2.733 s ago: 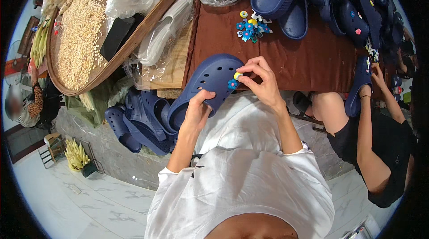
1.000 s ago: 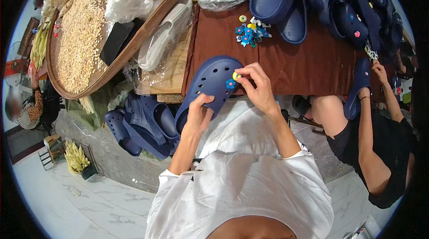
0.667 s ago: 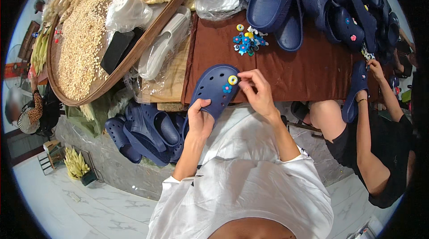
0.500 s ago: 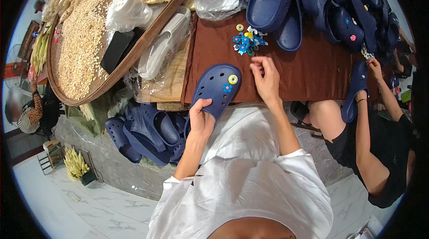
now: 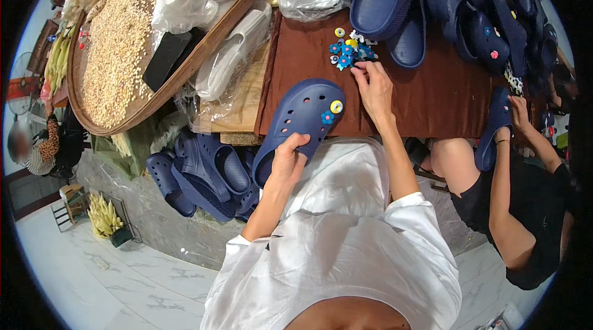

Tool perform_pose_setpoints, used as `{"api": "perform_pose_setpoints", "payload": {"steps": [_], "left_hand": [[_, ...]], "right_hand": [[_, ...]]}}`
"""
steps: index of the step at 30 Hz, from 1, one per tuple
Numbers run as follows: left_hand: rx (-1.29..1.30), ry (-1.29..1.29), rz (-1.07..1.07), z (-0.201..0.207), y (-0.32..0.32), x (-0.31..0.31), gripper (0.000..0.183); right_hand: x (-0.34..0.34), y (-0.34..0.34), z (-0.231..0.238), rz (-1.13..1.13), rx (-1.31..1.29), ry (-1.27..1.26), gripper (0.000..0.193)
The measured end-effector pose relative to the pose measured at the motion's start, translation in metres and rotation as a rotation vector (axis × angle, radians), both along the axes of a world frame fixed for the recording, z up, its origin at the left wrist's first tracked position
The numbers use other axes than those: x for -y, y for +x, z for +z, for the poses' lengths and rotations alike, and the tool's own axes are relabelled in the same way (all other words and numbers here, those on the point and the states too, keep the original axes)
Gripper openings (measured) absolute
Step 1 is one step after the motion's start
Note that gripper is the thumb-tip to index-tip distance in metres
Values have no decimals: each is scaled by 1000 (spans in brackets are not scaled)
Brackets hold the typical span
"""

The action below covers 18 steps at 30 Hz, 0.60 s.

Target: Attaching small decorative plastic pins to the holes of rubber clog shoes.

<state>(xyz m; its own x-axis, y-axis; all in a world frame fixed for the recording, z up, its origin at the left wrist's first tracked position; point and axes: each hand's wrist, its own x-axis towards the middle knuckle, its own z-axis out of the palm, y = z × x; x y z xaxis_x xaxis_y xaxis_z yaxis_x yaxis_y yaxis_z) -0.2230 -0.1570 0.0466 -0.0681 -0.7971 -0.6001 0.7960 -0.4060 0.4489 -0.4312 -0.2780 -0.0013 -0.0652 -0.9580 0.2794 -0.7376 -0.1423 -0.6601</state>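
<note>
My left hand [image 5: 289, 158] is closed round the heel end of a navy blue clog [image 5: 299, 108], thumb on top of its holed upper. On that upper sit a round yellow-and-white eye charm [image 5: 336, 107] and a blue flower charm [image 5: 327, 117]. A small pile of shoe charms [image 5: 349, 52], blue flowers among white and yellow pieces, lies on the brown cloth [image 5: 296, 46]. At the pile's near edge, the fingertips of my right hand [image 5: 375, 90] are pinched together. Whatever may be between them is too small to make out.
Navy clogs [image 5: 389, 3] crowd the table's far right. More clogs [image 5: 204, 172] are heaped below on the left. A wide woven tray [image 5: 123, 121] holds corn kernels and a black phone [image 5: 165, 61]. At right, a co-worker's hand [image 5: 519, 111] works by another clog [image 5: 493, 129].
My right hand has moved up to the near edge of the charm pile, its fingers drawn together. The clog in my left hand has shifted slightly and tilted.
</note>
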Motion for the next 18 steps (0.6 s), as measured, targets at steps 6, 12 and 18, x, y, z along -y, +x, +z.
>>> {"api": "perform_pose_setpoints", "payload": {"steps": [6, 12, 18], "left_hand": [[169, 13, -19, 7, 4, 0, 36], [268, -70, -67, 16, -7, 1, 40], [518, -193, -167, 12, -10, -8, 52]], "right_hand": [[-31, 9, 56, 243, 435, 164, 16], [-44, 22, 64, 387, 589, 320, 13], [-44, 18, 62, 394, 523, 284, 15]]}}
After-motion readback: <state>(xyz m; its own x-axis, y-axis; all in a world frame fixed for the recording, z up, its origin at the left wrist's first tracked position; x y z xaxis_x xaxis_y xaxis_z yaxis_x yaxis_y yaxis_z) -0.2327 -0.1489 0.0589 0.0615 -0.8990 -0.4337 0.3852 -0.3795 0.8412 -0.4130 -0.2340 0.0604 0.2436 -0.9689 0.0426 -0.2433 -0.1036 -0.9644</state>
